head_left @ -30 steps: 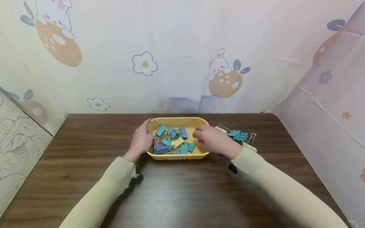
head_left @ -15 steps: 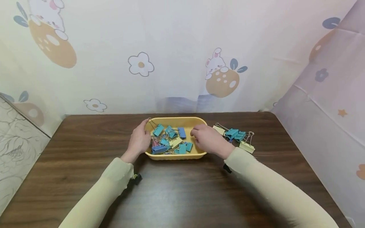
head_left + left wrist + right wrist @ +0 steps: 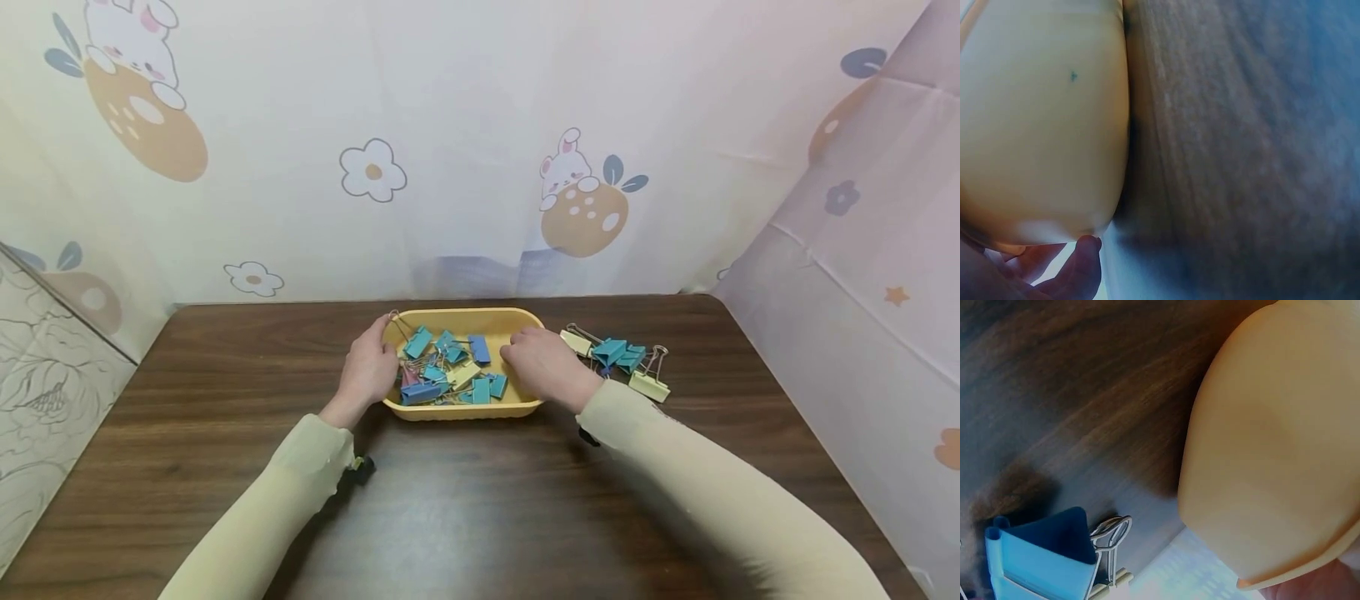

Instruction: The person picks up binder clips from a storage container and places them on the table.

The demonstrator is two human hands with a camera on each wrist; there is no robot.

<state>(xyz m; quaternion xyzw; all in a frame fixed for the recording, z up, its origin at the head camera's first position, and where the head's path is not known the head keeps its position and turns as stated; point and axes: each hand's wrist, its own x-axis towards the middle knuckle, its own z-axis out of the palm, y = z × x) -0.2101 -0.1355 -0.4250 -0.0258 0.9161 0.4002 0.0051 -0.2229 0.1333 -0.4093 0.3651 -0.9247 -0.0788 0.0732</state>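
A shallow yellow plastic tray (image 3: 465, 412) stands at the back middle of the table, with several binder clips (image 3: 467, 373) in teal, blue, yellow and pink inside. My left hand (image 3: 367, 367) grips the tray's left end; in the left wrist view its fingertips (image 3: 1088, 262) bend against the outer wall. My right hand (image 3: 547, 362) lies over the tray's right end, thumb side inward, and holds the rim there. Most of its fingers are hidden in the head view; the right wrist view shows only a bit of them beyond the rim.
More binder clips, teal (image 3: 609, 352) and yellow (image 3: 649, 386), lie on the dark wooden table (image 3: 465, 517) just right of the tray. A patterned curtain (image 3: 465, 167) hangs behind the table's back edge.
My right hand has shifted slightly left, from above the tray's right part onto its end, and its fingertips have dropped from view. The left hand and tray stay put.
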